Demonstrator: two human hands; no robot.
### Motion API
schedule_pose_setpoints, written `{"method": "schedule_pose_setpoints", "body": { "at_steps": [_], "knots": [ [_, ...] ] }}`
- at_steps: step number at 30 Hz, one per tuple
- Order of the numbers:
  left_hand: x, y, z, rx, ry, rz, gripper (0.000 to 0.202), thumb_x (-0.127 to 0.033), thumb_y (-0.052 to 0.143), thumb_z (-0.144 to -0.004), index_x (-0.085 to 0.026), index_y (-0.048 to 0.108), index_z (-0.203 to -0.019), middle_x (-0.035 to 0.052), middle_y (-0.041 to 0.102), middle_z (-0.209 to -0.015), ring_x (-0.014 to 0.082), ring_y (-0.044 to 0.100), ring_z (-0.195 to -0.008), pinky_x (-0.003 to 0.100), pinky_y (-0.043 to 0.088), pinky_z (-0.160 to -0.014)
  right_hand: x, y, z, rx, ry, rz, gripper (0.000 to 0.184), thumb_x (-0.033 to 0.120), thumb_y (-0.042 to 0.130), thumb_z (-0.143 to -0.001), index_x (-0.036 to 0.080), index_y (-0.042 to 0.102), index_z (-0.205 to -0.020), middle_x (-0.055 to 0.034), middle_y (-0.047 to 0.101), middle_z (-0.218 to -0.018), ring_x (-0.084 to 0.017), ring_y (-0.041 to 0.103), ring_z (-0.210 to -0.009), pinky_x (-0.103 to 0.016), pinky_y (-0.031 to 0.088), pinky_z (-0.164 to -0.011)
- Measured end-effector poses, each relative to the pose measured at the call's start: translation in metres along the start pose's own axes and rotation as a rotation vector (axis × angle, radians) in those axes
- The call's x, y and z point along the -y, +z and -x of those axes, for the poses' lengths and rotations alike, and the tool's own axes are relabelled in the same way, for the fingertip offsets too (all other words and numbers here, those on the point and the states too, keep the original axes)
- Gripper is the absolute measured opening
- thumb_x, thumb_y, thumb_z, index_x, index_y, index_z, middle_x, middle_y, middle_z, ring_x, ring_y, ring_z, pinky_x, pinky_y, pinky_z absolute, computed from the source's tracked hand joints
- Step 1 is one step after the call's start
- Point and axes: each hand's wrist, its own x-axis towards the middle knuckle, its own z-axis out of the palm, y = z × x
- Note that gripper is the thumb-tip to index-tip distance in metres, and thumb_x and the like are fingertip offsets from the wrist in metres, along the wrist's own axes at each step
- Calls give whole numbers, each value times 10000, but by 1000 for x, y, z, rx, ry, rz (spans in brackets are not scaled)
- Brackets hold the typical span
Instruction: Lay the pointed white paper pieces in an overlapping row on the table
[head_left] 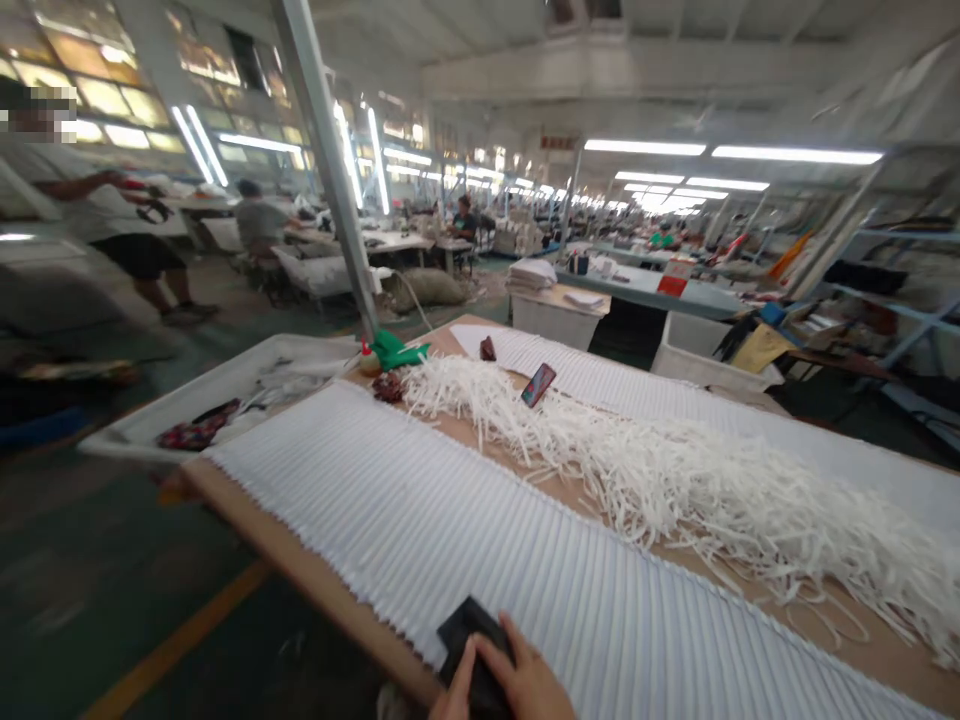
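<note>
At the bottom edge, a black, flat, folded piece (471, 622) is between my hands, above a long row of white fabric pieces (420, 520) overlapped side by side on the table. I cannot tell exactly what the black piece is. My left hand (454, 694), partly cut off by the frame, holds its near side with a finger stretched along it. Fingers of my right hand (529, 682) are pressed on its right side. Behind the row lies a long heap of white strips (645, 470), with a phone (538, 385) propped on it.
A second white row (600, 365) lines the table's far side. Green cloth (397, 350) lies at the left end, near a metal post (330, 160). White bins (150, 425) stand beside the table. Co-workers (259, 220) are at other tables; a person (97, 200) stands at far left.
</note>
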Motion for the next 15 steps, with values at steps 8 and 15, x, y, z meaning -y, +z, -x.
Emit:
{"method": "schedule_pose_setpoints", "body": {
  "at_steps": [8,15],
  "knots": [
    [29,-55,-53,-123,654,-877,485,-473,427,-979,-142,660,-1245,170,610,-1370,288,524,-1335,524,403,-1152,-63,-9,-31,-166,139,398,667,180,444,-957,364,266,-1573,-72,616,-1081,-170,642,-762,-290,542,-691],
    [66,-84,-118,-573,751,-1563,687,-260,468,-931,-29,276,-1549,216,262,-1620,321,154,-1539,547,228,-1241,-82,14,-93,-165,-329,684,576,205,627,-902,353,501,-1444,-113,586,-1277,-245,598,-1011,-409,540,-871]
  ]
}}
